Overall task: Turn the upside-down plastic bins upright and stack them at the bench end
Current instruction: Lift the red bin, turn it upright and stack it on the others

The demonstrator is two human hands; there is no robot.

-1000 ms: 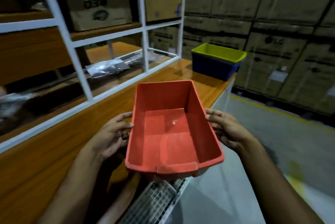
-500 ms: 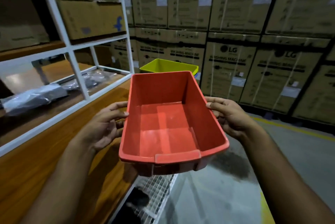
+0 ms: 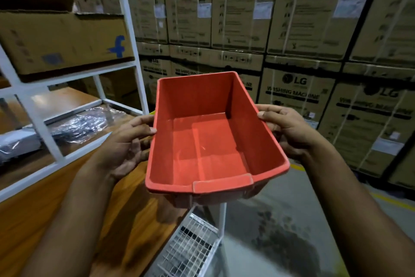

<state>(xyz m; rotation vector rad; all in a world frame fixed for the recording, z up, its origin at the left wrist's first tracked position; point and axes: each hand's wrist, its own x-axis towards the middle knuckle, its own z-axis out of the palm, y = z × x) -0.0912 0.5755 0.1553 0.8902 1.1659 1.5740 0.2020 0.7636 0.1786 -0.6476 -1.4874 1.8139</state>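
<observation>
I hold a red plastic bin [image 3: 208, 142] upright in the air, its open top facing me, above the end of the wooden bench [image 3: 56, 214]. My left hand [image 3: 125, 144] grips its left wall, thumb at the rim. My right hand [image 3: 289, 130] grips the right wall, thumb over the rim. The yellow-green bin stacked at the bench end is almost wholly hidden behind the red one; only a sliver [image 3: 152, 112] shows at its left edge.
A white metal rack [image 3: 132, 36] stands on the bench at left, holding a cardboard box [image 3: 65, 41] and plastic-wrapped items [image 3: 78, 124]. Stacked washing-machine cartons [image 3: 303, 88] form a wall ahead. A wire-mesh shelf [image 3: 190, 245] sits under the bench end; grey floor lies to the right.
The red bin has risen and come closer to the bench end, now covering the yellow-green and blue bins. The view has tilted up toward the cartons. Both hands keep their hold.
</observation>
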